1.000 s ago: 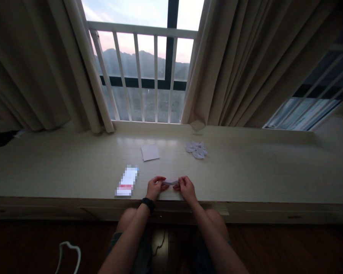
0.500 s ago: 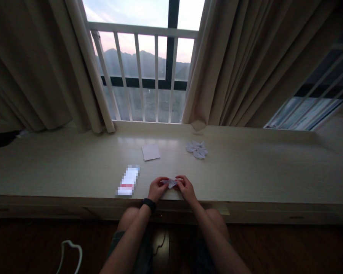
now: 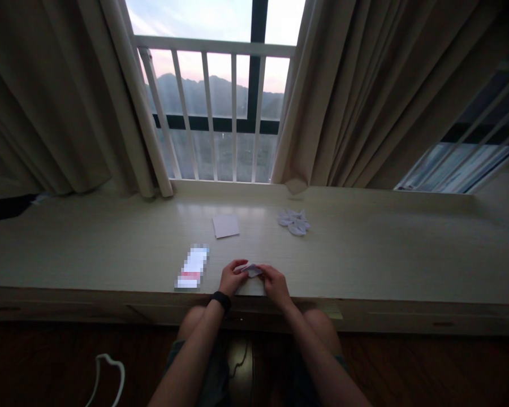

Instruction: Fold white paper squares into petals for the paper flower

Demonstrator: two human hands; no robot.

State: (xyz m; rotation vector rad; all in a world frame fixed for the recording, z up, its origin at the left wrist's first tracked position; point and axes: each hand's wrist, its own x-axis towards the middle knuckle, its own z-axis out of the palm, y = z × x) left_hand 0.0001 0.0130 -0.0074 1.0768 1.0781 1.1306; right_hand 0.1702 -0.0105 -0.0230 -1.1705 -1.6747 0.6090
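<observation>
A small folded piece of white paper (image 3: pixel 252 271) is held between my two hands, just above the front edge of the pale wooden counter (image 3: pixel 365 254). My left hand (image 3: pixel 232 278) pinches its left end between thumb and fingers; a black band is on that wrist. My right hand (image 3: pixel 275 282) grips the right end, with its fingers laid over the top. Beyond my hands lies a stack of square white paper (image 3: pixel 226 225). To the right of it is a cluster of folded white paper pieces (image 3: pixel 294 221).
A phone with a bright, blurred-out screen (image 3: pixel 193 267) lies left of my hands. Beige curtains (image 3: pixel 343 102) and a white railing (image 3: pixel 214 42) stand behind the counter at the window. A white curved object (image 3: pixel 121 373) is low on the left, above the dark floor.
My right fingers have shifted over the top of the folded paper, and the paper has turned slightly. The whole view has moved a little.
</observation>
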